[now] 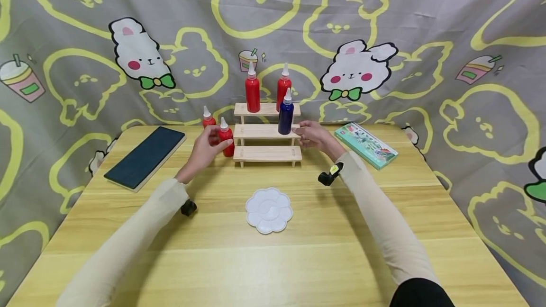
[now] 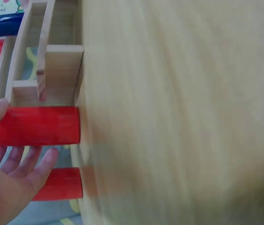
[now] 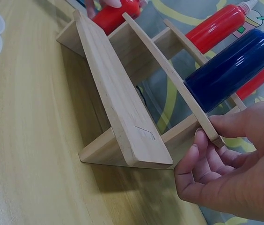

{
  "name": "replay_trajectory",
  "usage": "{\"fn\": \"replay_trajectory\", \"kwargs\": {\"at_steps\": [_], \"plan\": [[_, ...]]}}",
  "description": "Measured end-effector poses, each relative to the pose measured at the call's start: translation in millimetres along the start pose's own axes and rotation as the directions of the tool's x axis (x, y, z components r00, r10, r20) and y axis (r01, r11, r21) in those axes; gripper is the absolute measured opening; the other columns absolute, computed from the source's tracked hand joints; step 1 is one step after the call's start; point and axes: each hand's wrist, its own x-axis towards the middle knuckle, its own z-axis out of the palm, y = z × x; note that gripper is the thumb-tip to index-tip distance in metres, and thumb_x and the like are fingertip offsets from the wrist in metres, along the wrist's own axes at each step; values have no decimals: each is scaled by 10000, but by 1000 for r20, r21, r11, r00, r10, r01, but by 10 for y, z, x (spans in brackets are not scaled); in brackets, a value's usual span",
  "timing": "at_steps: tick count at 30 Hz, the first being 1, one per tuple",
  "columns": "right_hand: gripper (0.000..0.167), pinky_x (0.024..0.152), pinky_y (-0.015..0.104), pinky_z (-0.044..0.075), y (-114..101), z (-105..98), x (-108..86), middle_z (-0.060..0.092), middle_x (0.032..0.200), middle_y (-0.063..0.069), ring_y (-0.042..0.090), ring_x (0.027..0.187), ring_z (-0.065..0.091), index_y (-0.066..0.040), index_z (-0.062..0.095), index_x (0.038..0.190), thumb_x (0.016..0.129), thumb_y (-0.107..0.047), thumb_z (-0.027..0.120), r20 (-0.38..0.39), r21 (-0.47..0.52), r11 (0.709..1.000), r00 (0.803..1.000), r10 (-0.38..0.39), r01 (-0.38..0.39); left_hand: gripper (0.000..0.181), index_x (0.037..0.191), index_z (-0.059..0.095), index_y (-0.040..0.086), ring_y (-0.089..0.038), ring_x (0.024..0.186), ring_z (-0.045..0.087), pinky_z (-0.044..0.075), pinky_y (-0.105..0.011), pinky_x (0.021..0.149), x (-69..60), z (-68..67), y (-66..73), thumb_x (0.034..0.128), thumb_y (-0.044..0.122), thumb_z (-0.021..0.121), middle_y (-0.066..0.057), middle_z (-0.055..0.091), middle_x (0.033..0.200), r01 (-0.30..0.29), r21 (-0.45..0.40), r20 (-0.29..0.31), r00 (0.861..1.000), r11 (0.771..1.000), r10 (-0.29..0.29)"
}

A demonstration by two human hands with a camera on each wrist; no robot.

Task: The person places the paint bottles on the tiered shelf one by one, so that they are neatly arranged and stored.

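A three-tier wooden stand [image 1: 268, 154] stands toward the back of the table. My left hand [image 1: 203, 149] is around a red squeeze bottle [image 1: 226, 135] with a white nozzle, upright on the table beside the stand; thumb and fingers lie on opposite sides of it. Behind that hand is a second red bottle [image 1: 208, 121], partly hidden. With thumb above and fingers below, my right hand [image 3: 237, 161] pinches the right end of the middle shelf. Close to its thumb, a dark blue bottle [image 1: 286, 118] stands on that shelf. Two red bottles [image 1: 252, 94] stand on the top shelf.
A white flower-shaped palette [image 1: 268, 211] lies on the table in front of the stand. At the left is a dark flat book-like block [image 1: 145, 157]; at the right, a green illustrated box [image 1: 366, 146]. A patterned grey curtain [image 1: 273, 13] hangs behind the table.
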Motion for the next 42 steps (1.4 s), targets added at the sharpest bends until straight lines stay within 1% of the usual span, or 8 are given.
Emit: {"fn": "replay_trajectory", "kwargs": {"at_steps": [8, 20, 24, 30, 34, 36, 38, 42], "plan": [[205, 654, 275, 496, -8, -5, 3, 529, 786, -31, 126, 610, 553, -116, 436, 1126, 1048, -123, 625, 7, 7, 1000, 1000, -3, 3, 533, 1408, 512, 1, -353, 1199, 564, 483, -436, 1032, -16, 56, -32, 986, 217, 758, -216, 595, 1345, -21, 8, -29, 999, 1000, 21], [251, 674, 282, 500, 13, -19, 17, 533, 830, -19, 121, 622, 558, -90, 425, 1212, 1053, -127, 616, 25, 16, 1000, 1000, 2, -3, 539, 1493, 506, -39, -375, 1176, 635, 485, -213, 893, -74, 78, -43, 1036, 185, 682, -254, 626, 1355, -68, 63, -78, 994, 996, 73], [246, 682, 285, 507, 10, -17, 15, 543, 842, -18, 119, 632, 559, -94, 433, 1210, 1053, -133, 619, 22, 15, 1000, 1000, 6, -6, 503, 1469, 531, -31, -358, 1161, 639, 504, -265, 912, -74, 55, -2, 1033, 169, 685, -242, 634, 1332, -102, 64, -102, 989, 993, 108], [212, 690, 279, 507, -2, -34, 4, 525, 862, -17, 122, 625, 549, -114, 432, 1160, 1055, -128, 615, 21, 47, 999, 1000, 13, -14, 499, 1493, 497, -39, -388, 1314, 588, 512, -521, 1082, -52, 13, 122, 1048, 126, 650, -267, 582, 1410, -120, -41, -123, 986, 992, 114], [208, 685, 278, 509, -10, -39, 6, 521, 883, -10, 122, 618, 553, -116, 431, 1156, 1056, -128, 613, 30, 54, 998, 999, 12, -13, 524, 1507, 474, -55, -414, 1322, 576, 510, -590, 1058, -54, -3, 219, 1042, 106, 654, -284, 563, 1421, -130, -78, -145, 982, 988, 118], [201, 681, 278, 514, -11, -41, 11, 518, 879, -10, 123, 614, 554, -116, 433, 1148, 1058, -130, 611, 31, 53, 998, 999, 11, -13, 530, 1508, 473, -55, -412, 1321, 574, 513, -553, 1074, -50, -7, 255, 1038, 102, 660, -281, 560, 1425, -143, -71, -145, 981, 987, 132], [197, 684, 283, 518, -10, -43, 14, 521, 868, -11, 125, 615, 557, -117, 434, 1138, 1057, -132, 613, 30, 54, 998, 999, 13, -15, 527, 1501, 488, -41, -393, 1304, 590, 565, -442, 1017, -54, -13, 289, 1033, 116, 673, -267, 575, 1417, -150, -60, -143, 980, 987, 140], [205, 692, 292, 520, 3, -48, 16, 540, 834, -13, 124, 625, 571, -119, 434, 1146, 1056, -144, 616, 32, 32, 999, 999, 15, -16, 542, 1523, 480, 7, -367, 1252, 613, 575, -176, 775, -65, -33, 336, 1042, 169, 668, -253, 600, 1396, -125, -58, -164, 980, 991, 114]]}}
